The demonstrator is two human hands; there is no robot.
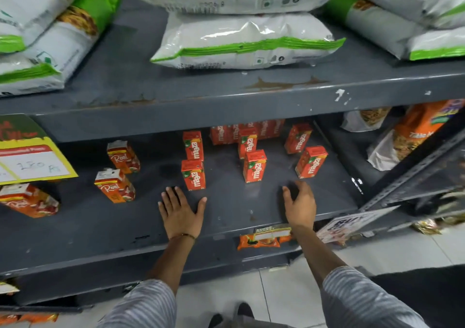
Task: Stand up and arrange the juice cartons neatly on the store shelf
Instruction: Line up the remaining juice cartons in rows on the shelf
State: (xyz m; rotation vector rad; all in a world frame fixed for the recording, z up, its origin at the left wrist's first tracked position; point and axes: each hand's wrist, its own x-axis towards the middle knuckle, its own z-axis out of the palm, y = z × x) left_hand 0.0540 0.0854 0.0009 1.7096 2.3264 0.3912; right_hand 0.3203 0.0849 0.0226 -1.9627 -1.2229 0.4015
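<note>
Grey metal shelf (226,214) | Maaza cartons (193,174) upright, scattered mid-shelf, more packed at back | Real cartons (115,185) leaning at left, one toppled (27,200) | left hand (180,214) flat, fingers spread, empty | right hand (299,205) loosely curled, empty | flour bags (247,41) on overhanging upper shelf | price card (32,161) covers left edge

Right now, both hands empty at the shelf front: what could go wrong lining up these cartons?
1. The right hand reaches toward a tilted Maaza carton; a nudge could probably tip it.
2. The upright Maaza carton stands just past the left hand; sweeping forward may knock it into the one behind.
3. The upper shelf edge hides the back row, so reaching there is partly blind.
</note>
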